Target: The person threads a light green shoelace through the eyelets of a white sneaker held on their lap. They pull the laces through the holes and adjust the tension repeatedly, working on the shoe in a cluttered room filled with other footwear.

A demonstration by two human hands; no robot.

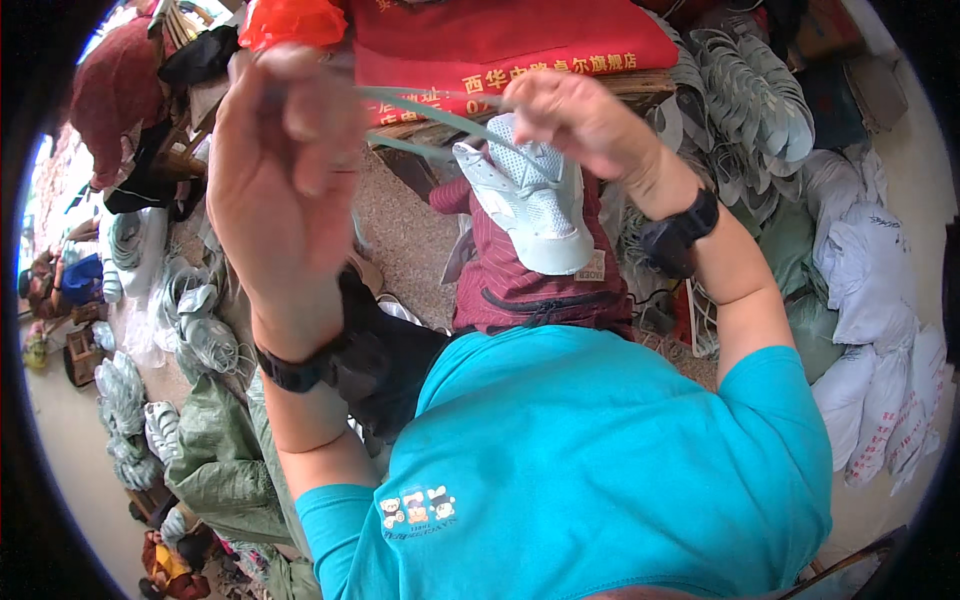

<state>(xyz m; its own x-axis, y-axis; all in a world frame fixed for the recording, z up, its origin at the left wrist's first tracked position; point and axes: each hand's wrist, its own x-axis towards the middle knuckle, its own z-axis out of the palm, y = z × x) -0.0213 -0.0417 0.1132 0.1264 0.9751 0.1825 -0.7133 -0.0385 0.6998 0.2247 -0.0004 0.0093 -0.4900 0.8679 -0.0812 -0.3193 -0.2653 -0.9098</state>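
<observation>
A white shoe upper (545,215) with mesh panels rests on my lap, its toe toward me. Pale green-grey shoelace (440,112) strands stretch above it, running between my two hands and down to the shoe's eyelets. My left hand (290,170) is raised at the upper left, smeared by motion, with its fingers curled where the lace strands end. My right hand (585,125) is closed in a pinch on the lace, just above and right of the shoe. Some lace is hidden behind the fingers.
A bench with a red cloth (510,45) and an orange-red plastic bag (290,22) stands ahead. Bundled shoe parts (755,90) and white sacks (875,270) lie to the right. Green sacks (225,460) and more bundles (200,310) are at the left.
</observation>
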